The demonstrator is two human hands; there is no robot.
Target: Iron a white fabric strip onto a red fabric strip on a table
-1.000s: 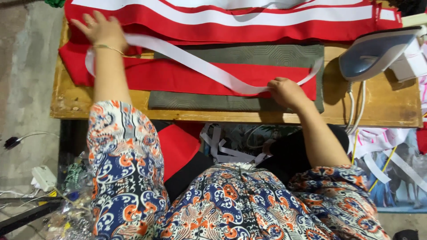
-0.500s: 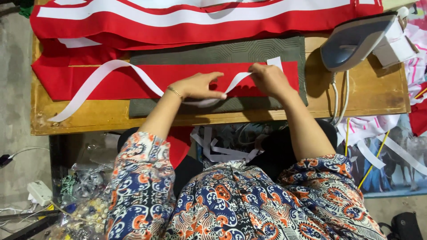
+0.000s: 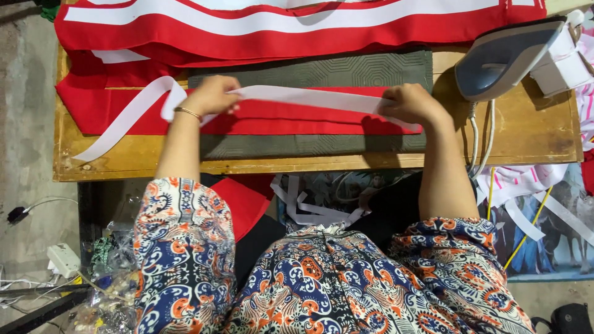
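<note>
Flat white strip (image 3: 297, 96), taut between both hands, over red cloth (image 3: 278, 117)

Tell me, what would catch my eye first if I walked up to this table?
Most likely the bright red cloth spread across the wooden table, with a white strip stretched along it. The left hand and right hand each pinch that strip, holding it flat between them. Next comes the iron, resting at the table's far right corner.
</note>
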